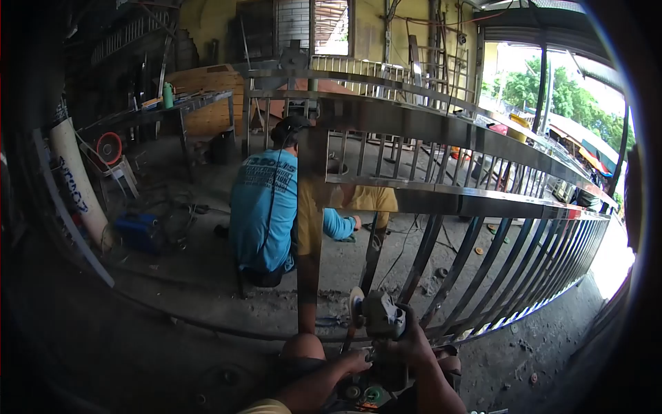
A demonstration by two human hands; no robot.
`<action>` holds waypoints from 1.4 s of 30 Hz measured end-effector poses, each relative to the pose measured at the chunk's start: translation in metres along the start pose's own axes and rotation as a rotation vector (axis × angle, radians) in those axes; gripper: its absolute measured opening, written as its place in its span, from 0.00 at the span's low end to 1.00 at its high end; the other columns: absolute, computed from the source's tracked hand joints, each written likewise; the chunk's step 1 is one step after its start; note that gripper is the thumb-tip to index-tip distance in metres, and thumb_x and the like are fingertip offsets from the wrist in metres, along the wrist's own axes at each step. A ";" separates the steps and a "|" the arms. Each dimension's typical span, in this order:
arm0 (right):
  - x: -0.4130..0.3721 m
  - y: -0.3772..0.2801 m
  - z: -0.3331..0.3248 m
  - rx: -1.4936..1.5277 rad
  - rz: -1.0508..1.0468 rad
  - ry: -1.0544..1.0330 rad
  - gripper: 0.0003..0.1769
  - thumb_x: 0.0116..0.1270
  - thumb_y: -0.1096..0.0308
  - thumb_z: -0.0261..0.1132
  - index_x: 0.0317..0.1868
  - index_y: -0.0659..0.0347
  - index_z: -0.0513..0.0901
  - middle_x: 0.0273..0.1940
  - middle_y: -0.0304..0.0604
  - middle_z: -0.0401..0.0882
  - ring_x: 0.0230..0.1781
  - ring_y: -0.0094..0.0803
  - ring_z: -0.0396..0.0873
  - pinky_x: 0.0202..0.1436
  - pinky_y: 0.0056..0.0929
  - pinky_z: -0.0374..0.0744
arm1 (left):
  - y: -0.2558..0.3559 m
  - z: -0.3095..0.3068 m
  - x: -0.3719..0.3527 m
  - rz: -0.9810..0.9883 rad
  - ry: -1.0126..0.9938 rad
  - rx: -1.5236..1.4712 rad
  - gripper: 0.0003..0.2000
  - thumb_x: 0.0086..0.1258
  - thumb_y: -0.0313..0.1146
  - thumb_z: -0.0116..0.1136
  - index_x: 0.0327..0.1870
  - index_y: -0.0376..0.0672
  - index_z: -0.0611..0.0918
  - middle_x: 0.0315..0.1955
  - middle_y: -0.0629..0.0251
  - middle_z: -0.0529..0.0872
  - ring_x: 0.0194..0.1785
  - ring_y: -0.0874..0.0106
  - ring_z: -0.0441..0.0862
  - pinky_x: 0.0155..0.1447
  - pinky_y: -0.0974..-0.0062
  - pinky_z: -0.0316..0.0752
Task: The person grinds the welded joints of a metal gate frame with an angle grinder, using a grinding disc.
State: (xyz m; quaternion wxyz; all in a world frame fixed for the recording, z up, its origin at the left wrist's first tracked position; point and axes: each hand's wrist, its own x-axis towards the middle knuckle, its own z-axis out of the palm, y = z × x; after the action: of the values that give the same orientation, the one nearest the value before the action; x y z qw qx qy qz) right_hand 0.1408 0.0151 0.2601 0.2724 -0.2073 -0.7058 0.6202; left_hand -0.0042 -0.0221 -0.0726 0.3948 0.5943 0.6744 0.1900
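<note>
An angle grinder [383, 314] with a pale round disc [356, 307] is held up low in the centre of the view. My right hand [412, 341] is wrapped round its body. Left of it, my left hand [357, 361] is closed near the grinder's lower side; what it grips is too dark to make out. The disc is beside a slanted bar of a shiny metal railing [441, 200], and whether they touch cannot be told.
Beyond the railing a person in a blue shirt [265, 207] crouches. A blue machine [138, 231], a white post [77, 179], a red fan [109, 148] and a workbench [183, 107] stand at the left. Cables lie on the floor.
</note>
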 end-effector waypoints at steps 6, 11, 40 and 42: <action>-0.053 0.106 -0.055 0.188 0.193 0.055 0.47 0.56 0.64 0.82 0.71 0.64 0.64 0.53 0.47 0.80 0.53 0.32 0.80 0.56 0.35 0.82 | 0.029 -0.005 -0.039 -0.026 -0.078 -0.036 0.27 0.70 0.50 0.62 0.63 0.39 0.80 0.54 0.47 0.86 0.59 0.54 0.83 0.63 0.60 0.75; -0.082 0.190 -0.080 0.667 0.298 0.136 0.41 0.60 0.52 0.78 0.67 0.62 0.71 0.52 0.43 0.82 0.48 0.34 0.82 0.52 0.36 0.83 | 0.081 -0.005 -0.072 -0.081 -0.183 -0.248 0.29 0.74 0.59 0.58 0.58 0.39 0.84 0.48 0.53 0.89 0.52 0.58 0.87 0.60 0.62 0.78; -0.082 0.213 -0.063 0.942 0.112 -0.005 0.45 0.69 0.33 0.62 0.74 0.56 0.67 0.58 0.43 0.80 0.58 0.39 0.81 0.66 0.44 0.78 | 0.250 -0.044 -0.155 -0.145 0.324 0.028 0.42 0.63 0.54 0.68 0.68 0.29 0.67 0.46 0.34 0.85 0.50 0.39 0.85 0.56 0.52 0.79; -0.091 0.206 -0.063 0.915 0.201 -0.023 0.44 0.72 0.32 0.59 0.74 0.57 0.67 0.58 0.45 0.81 0.58 0.40 0.81 0.67 0.44 0.77 | 0.245 -0.046 -0.155 -0.177 0.275 -0.011 0.42 0.62 0.54 0.68 0.68 0.29 0.68 0.46 0.35 0.85 0.50 0.40 0.85 0.55 0.52 0.80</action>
State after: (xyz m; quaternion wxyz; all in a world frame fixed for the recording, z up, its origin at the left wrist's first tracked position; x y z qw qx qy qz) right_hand 0.2413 0.0356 0.0499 0.2666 -0.1263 -0.3395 0.8932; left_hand 0.1182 -0.1060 0.1813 0.3171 0.4990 0.7707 0.2378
